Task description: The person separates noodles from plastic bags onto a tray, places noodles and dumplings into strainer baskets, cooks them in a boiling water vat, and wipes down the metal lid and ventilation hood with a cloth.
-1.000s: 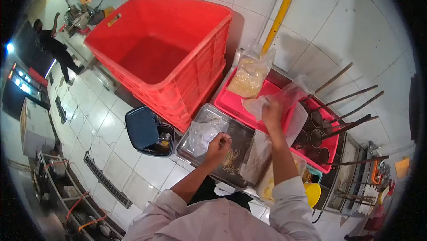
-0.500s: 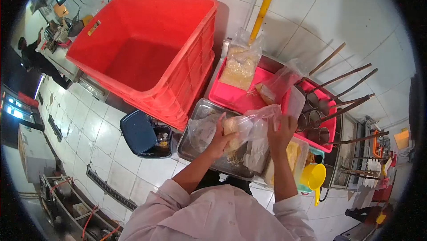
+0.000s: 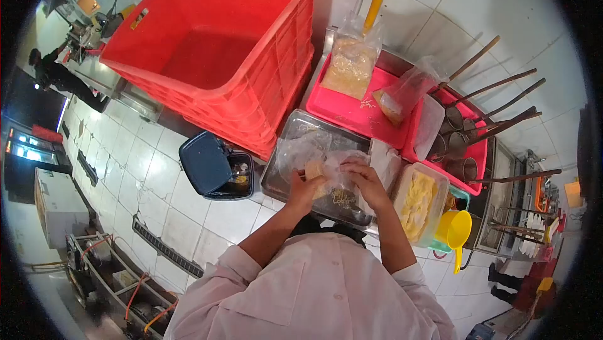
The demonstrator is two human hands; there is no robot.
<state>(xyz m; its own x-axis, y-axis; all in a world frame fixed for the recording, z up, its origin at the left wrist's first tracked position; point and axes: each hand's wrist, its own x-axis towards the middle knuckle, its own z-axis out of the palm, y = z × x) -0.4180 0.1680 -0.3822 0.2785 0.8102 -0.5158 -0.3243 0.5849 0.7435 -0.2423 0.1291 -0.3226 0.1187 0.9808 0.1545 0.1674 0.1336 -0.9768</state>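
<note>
Over the metal tray [image 3: 274, 180], my left hand [image 3: 304, 192] grips a clear plastic bag [image 3: 314, 169] with a pale tan, noodle-like block inside. My right hand [image 3: 365, 183] pinches the loose plastic on the bag's right side, close to my left hand. Crumpled clear plastic [image 3: 295, 151] lies behind my left hand. Loose noodle strands [image 3: 342, 197] are scattered on the tray below my hands. To the right stands a clear plastic box [image 3: 418, 205] with yellow, folded food in it.
A large red crate [image 3: 251, 89] stands behind left, above a lidded dark bin [image 3: 204, 164]. Pink trays [image 3: 320, 106] hold a filled bag [image 3: 348, 67], another bag [image 3: 397, 98] and long-handled strainers [image 3: 461, 167]. A yellow dipper [image 3: 453, 228] sits front right. Another person [image 3: 63, 79] stands far left.
My right hand has come left and down, close to my left hand, and the stretched plastic is now gathered. The view has shifted slightly.
</note>
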